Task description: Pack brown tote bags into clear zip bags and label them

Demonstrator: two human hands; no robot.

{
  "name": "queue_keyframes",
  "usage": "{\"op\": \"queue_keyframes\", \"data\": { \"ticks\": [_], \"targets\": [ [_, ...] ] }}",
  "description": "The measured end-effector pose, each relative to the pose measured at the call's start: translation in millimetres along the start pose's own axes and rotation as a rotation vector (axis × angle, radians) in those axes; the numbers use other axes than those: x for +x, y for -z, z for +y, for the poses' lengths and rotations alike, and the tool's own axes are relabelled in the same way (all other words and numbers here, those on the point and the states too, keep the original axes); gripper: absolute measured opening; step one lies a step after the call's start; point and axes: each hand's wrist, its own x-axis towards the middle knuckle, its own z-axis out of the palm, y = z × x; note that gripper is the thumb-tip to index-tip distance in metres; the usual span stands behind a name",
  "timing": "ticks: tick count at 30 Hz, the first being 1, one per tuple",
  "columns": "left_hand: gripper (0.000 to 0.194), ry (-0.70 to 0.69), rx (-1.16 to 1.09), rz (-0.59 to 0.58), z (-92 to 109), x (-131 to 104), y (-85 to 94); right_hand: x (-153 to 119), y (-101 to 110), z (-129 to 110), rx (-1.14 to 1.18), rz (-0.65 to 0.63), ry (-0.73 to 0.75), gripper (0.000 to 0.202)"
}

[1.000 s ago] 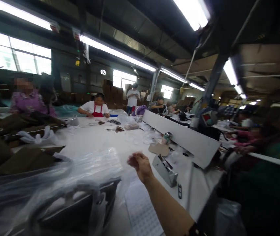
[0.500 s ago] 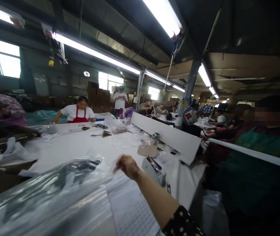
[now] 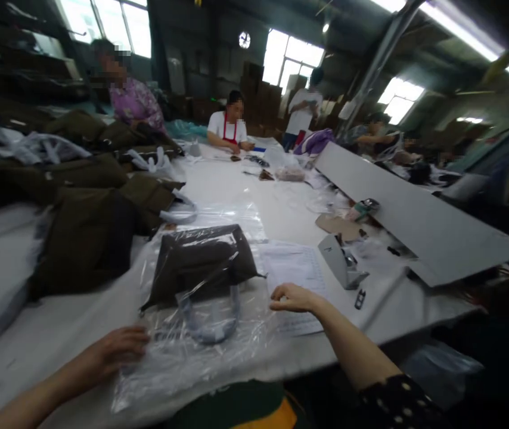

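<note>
A dark brown handbag (image 3: 205, 262) lies inside a clear plastic bag (image 3: 245, 322) on the table before me. Its handle (image 3: 214, 336), wrapped in pale material, points toward me. At the plastic's left edge is my left hand (image 3: 120, 348), slightly blurred, with fingers stretched out over the film. My right hand (image 3: 292, 297) is at the opposite edge, fingers bent and closed on the plastic, though the fingertips are partly hidden. Beneath and beside the right hand lies a printed paper sheet (image 3: 297, 268).
Several dark brown handbags (image 3: 84, 238) are piled on the left. To the right are thread snips (image 3: 360, 299), a grey box-like holder (image 3: 337, 262), a cardboard piece (image 3: 337, 225) and a long white board (image 3: 397, 208). A co-worker in a red apron (image 3: 230, 128) sits across the white table (image 3: 219, 179).
My view has swung left and down. My left hand has come into view at the plastic, and my right hand has lowered to its right edge. The bagged handbag now shows whole.
</note>
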Motion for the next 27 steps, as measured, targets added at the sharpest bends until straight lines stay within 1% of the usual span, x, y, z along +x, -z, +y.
{"op": "queue_keyframes", "data": {
  "ticks": [1,2,3,4,5,6,7,8,9,10,11,12,14,16,17,19,21,23,25,27],
  "targets": [
    [0.016,0.056,0.075,-0.152,-7.8,-4.1,5.8,2.4,-12.1,-8.3,-0.074,0.035,0.089,0.02],
    [0.014,0.087,0.131,-0.245,-13.6,-5.6,10.9,4.7,-30.1,-16.4,-0.154,0.058,0.191,0.021],
    [0.012,0.108,0.181,-0.34,-17.6,-5.4,14.9,6.7,-53.0,-23.4,-0.237,0.058,0.289,0.03],
    [0.012,0.119,0.21,-0.394,-19.8,-4.6,17.9,8.6,-79.1,-28.1,-0.316,0.029,0.364,0.043],
    [0.012,0.124,0.212,-0.4,-20.7,-3.9,19.7,10.8,-106.4,-29.7,-0.387,-0.023,0.399,0.057],
    [0.013,0.131,0.197,-0.398,-20.4,-3.6,20.5,13.4,-132.5,-28.2,-0.469,-0.055,0.404,0.066],
    [0.012,0.139,0.17,-0.379,-19.2,-3.6,20.6,16.6,-155.6,-24.2,-0.546,-0.06,0.392,0.069],
    [0.011,0.146,0.139,-0.348,-17.2,-3.8,20.2,20.2,-174.3,-18.7,-0.609,-0.038,0.369,0.064],
    [0.01,0.147,0.113,-0.308,-14.5,-3.4,19.5,23.7,-187.9,-12.8,-0.647,-0.002,0.34,0.052],
    [0.009,0.137,0.104,-0.269,-10.9,-2.0,18.5,26.8,-196.4,-7.7,-0.653,0.039,0.309,0.036],
    [0.009,0.109,0.115,-0.226,-6.1,0.9,17.0,29.2,-200.6,-4.0,-0.622,0.078,0.277,0.024],
    [0.008,0.063,0.15,-0.188,-0.1,5.8,15.0,31.0,-201.5,-2.1,-0.555,0.112,0.241,0.019],
    [0.013,-0.074,0.27,-0.127,14.9,21.4,7.9,33.2,-198.3,-2.5,-0.326,0.143,0.141,0.022],
    [0.019,-0.215,0.426,-0.082,31.1,42.4,-4.4,35.3,-195.6,-5.4,-0.03,0.131,0.015,0.022],
    [0.022,-0.264,0.506,-0.06,37.9,53.5,-12.5,37.0,-196.1,-6.4,0.11,0.115,-0.059,0.022],
    [0.023,-0.319,0.666,0.001,46.5,73.9,-31.3,42.2,-200.5,-6.2,0.338,0.085,-0.235,0.022],
    [0.022,-0.333,0.799,0.089,46.9,88.8,-51.2,48.8,-207.0,-3.7,0.47,0.083,-0.384,0.021],
    [0.018,-0.327,0.862,0.175,41.5,95.7,-70.3,54.6,-211.8,-1.2,0.517,0.088,-0.46,0.022],
    [0.018,-0.312,0.865,0.223,34.4,94.4,-88.3,57.7,-213.4,-0.6,0.528,0.096,-0.458,0.023],
    [0.02,-0.305,0.861,0.228,28.3,87.2,-106.6,58.7,-212.9,-1.8,0.512,0.084,-0.448,0.023]
  ]
}}
